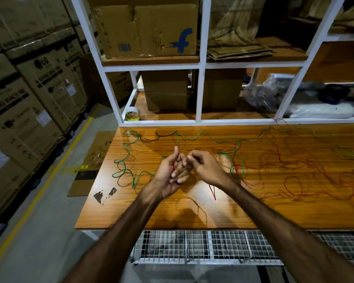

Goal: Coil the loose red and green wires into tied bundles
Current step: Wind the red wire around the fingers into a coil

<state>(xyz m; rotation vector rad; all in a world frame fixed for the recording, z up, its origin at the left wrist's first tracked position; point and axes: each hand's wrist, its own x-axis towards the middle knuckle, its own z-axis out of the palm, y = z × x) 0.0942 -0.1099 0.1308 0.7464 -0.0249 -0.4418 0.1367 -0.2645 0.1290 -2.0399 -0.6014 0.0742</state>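
Note:
Loose green wire [124,169] winds in loops over the left and back of the wooden table [131,211]. Tangled red wire [307,180] sprawls across the right half. My left hand [168,176] is raised over the table's middle, thumb up, with a bit of red wire showing against its palm and fingers. My right hand [206,168] is right beside it, fingertips pinched together on a thin wire that I can barely see. A red wire end [214,193] hangs below my right wrist.
A short black wire [164,135] lies near the back edge. A tape roll [132,116] sits on the white shelf frame [198,94] behind the table, among cardboard boxes [147,29]. Stacked cartons [29,88] line the left aisle. A wire-mesh shelf [202,248] lies below the table.

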